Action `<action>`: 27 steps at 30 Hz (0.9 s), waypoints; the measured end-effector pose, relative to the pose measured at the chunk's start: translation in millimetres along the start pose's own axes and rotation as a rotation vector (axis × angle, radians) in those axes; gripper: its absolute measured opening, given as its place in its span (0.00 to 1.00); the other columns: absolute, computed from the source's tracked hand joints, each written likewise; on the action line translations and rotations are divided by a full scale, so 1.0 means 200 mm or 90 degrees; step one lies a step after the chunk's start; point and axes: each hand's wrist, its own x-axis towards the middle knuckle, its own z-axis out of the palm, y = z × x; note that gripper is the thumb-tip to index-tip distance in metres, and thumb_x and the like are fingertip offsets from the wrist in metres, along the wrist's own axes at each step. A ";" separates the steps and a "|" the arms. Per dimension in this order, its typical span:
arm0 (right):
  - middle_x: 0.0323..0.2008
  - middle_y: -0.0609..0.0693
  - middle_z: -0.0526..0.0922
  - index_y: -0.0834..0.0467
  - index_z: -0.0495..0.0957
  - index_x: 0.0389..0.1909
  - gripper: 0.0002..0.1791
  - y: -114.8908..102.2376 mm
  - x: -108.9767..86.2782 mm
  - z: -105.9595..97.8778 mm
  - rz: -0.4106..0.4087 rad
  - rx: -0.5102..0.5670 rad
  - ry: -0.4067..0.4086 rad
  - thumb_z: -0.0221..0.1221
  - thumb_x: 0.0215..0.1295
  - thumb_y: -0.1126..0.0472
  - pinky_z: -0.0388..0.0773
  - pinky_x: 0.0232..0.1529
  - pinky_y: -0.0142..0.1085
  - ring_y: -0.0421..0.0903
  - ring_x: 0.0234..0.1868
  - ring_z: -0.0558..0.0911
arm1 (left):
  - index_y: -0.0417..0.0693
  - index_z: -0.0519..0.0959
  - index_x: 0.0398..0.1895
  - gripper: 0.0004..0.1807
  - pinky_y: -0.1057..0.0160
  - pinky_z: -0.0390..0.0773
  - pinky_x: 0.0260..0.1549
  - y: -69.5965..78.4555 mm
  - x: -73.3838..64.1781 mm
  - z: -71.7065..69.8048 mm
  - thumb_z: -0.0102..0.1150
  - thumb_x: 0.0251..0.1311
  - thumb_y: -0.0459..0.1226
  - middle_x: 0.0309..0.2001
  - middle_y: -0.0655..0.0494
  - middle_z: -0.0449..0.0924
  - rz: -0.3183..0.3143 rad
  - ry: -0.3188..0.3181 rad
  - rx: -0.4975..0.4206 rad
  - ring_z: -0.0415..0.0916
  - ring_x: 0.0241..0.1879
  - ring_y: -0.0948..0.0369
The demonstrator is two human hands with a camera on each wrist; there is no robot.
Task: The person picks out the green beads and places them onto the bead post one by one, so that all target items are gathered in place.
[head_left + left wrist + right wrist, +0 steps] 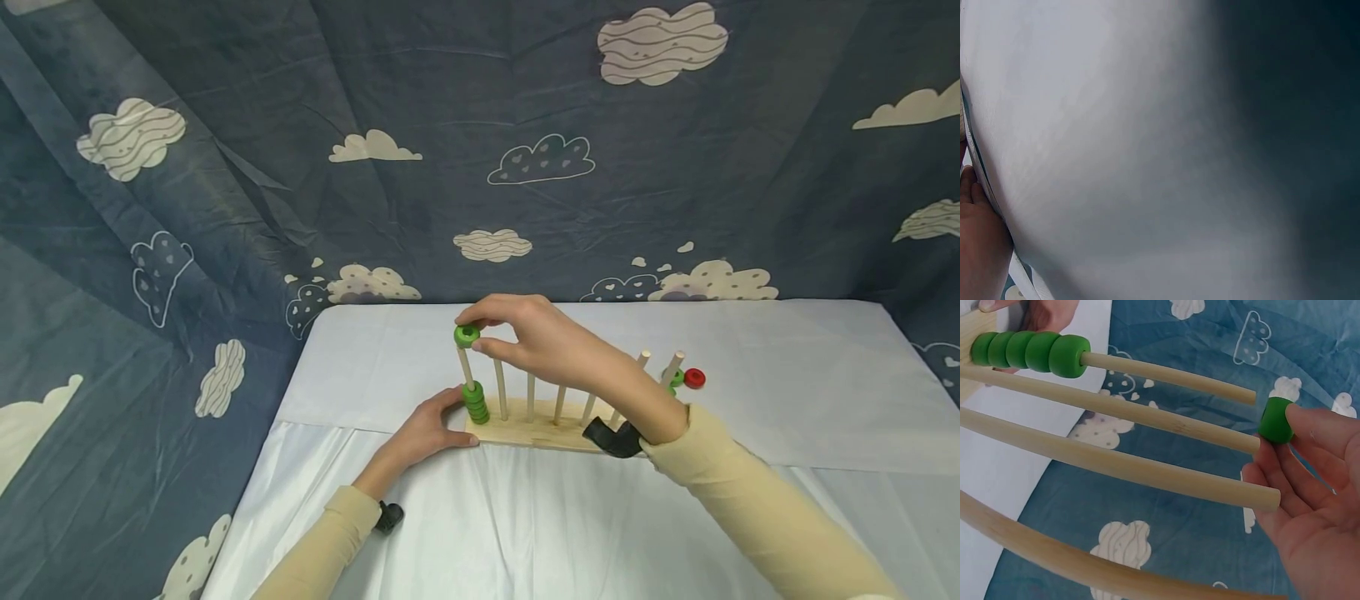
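A wooden peg stand with a row of upright pegs stands on the white-covered table. Several green beads are stacked at the foot of its leftmost peg. My right hand pinches another green bead between thumb and fingers, right by that peg's tip; the right wrist view shows a small gap between them. At the stand's left end, my left hand holds the base, thumb at the front edge and fingers behind. Only part of the left hand enters the left wrist view.
Beyond the stand's right end lie a red bead and some green beads, partly hidden by the pegs. Black wrist devices are worn on both wrists. A dark blue cloud-patterned cloth hangs behind the table.
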 end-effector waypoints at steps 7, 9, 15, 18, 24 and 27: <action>0.47 0.41 0.81 0.54 0.78 0.55 0.18 0.00 0.03 0.01 0.020 0.000 -0.037 0.63 0.63 0.63 0.77 0.52 0.35 0.38 0.50 0.79 | 0.61 0.66 0.69 0.44 0.52 0.56 0.69 0.00 0.00 0.00 0.75 0.46 0.51 0.68 0.62 0.65 -0.003 -0.001 0.004 0.56 0.70 0.60; 0.48 0.41 0.81 0.54 0.78 0.55 0.18 0.00 0.04 0.01 0.029 -0.002 -0.048 0.63 0.64 0.62 0.78 0.51 0.36 0.39 0.50 0.79 | 0.61 0.66 0.69 0.44 0.52 0.55 0.70 0.00 0.00 0.00 0.74 0.46 0.51 0.68 0.62 0.65 -0.005 -0.001 0.008 0.56 0.70 0.60; 0.47 0.41 0.82 0.54 0.79 0.53 0.17 0.00 0.05 0.03 0.039 -0.004 -0.075 0.64 0.63 0.62 0.79 0.48 0.36 0.39 0.49 0.80 | 0.60 0.66 0.69 0.45 0.52 0.55 0.70 0.01 0.00 -0.01 0.75 0.46 0.51 0.68 0.62 0.65 -0.009 -0.001 0.008 0.56 0.70 0.60; 0.46 0.41 0.82 0.54 0.80 0.52 0.16 0.01 0.05 0.04 0.039 -0.006 -0.086 0.64 0.63 0.63 0.79 0.47 0.34 0.38 0.48 0.80 | 0.59 0.66 0.69 0.45 0.52 0.55 0.70 0.01 0.00 0.00 0.75 0.46 0.51 0.68 0.62 0.65 -0.007 -0.001 0.007 0.56 0.70 0.59; 0.45 0.41 0.81 0.54 0.80 0.51 0.15 0.01 0.05 0.05 0.043 -0.017 -0.092 0.64 0.63 0.63 0.80 0.48 0.36 0.39 0.47 0.80 | 0.59 0.66 0.69 0.45 0.52 0.55 0.70 0.00 0.00 0.00 0.75 0.46 0.51 0.68 0.61 0.65 -0.007 0.001 0.007 0.56 0.70 0.59; 0.46 0.42 0.81 0.54 0.80 0.52 0.16 0.01 0.05 0.05 0.045 -0.015 -0.091 0.63 0.63 0.63 0.79 0.49 0.37 0.41 0.48 0.80 | 0.57 0.66 0.70 0.45 0.52 0.55 0.69 0.00 0.00 0.00 0.75 0.46 0.50 0.68 0.61 0.66 -0.004 0.002 0.004 0.57 0.70 0.59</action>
